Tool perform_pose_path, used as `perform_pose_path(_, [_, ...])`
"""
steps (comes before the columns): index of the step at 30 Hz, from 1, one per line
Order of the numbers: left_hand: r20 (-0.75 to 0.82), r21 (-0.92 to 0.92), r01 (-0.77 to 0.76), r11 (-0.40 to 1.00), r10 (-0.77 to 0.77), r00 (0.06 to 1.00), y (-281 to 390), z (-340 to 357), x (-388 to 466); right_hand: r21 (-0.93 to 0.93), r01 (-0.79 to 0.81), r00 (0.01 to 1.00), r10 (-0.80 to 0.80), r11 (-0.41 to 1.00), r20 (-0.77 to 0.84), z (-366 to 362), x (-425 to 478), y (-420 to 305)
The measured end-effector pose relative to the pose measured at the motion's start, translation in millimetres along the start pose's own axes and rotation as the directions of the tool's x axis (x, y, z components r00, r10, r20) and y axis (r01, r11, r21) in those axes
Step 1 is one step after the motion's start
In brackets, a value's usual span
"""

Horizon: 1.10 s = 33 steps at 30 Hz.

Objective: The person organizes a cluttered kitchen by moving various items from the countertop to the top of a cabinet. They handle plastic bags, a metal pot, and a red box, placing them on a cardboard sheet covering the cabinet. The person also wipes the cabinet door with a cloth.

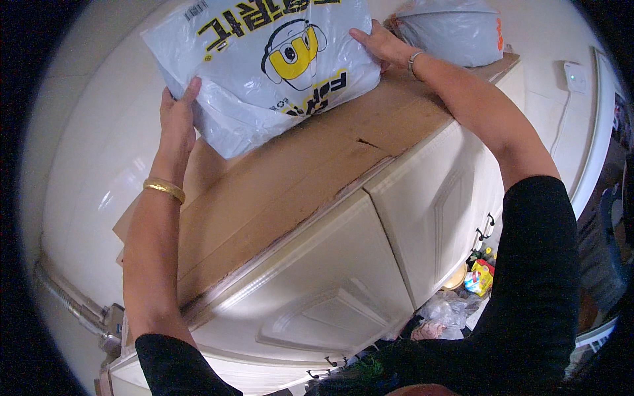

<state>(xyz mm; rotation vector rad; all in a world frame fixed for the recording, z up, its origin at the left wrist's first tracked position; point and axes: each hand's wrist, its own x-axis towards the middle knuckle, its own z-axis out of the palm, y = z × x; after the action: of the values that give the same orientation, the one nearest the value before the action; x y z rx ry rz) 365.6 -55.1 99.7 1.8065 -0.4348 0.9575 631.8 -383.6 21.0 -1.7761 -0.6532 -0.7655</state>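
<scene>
A filled white plastic bag [233, 99] with black and yellow lettering and a goggled cartoon figure is between my hands. My left hand [179, 116] grips its left side, thumb on the front and fingers partly hidden behind. At the bag's right edge, my right hand [389, 47] holds on with the thumb forward; the other fingers are mostly out of sight. Beneath the bag lies brown cardboard [297, 193] covering the top of a cream cabinet [317, 297]. The bag's lower edge is at or just above the cardboard; I cannot tell whether it touches.
Another stuffed, pale plastic bag [446, 37] sits at the cardboard's far right end. A tiled wall [99, 158] rises behind, with a metal pipe [74, 302] at lower left. A white plug-in device [574, 76] is on the right wall. Crumpled clear plastic [446, 312] lies below the cabinet doors.
</scene>
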Motion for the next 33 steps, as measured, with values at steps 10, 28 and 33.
perform_pose_path(10, [0.018,-0.122,0.081,0.989,-0.079,0.997,-19,42,26,-0.286,-0.029,0.987,-0.019,0.958,-0.161,-38,-27,-39])
perform_pose_path(28, [0.182,0.133,0.44,0.888,-0.458,0.87,-9,9,20,-0.523,-0.172,0.97,0.237,0.835,0.061,-42,-31,-70])
perform_pose_path(33, [0.149,0.15,0.262,0.953,-0.284,0.947,-34,8,22,-0.547,-0.018,0.987,0.102,0.837,0.124,-40,-27,-57])
